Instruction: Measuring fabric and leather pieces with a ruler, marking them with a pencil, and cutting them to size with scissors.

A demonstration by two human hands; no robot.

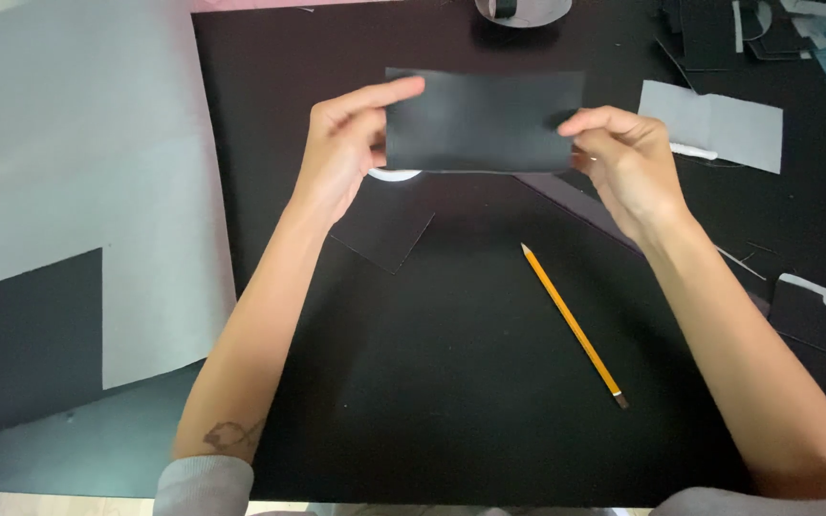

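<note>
Head view: a black rectangular sheet is held up flat above the dark surface, pinched at its short edges by both hands. The left hand has its grip closed on the left edge, the right hand on the right. A yellow pencil lies below; a grey folded piece lies to the right.
</note>
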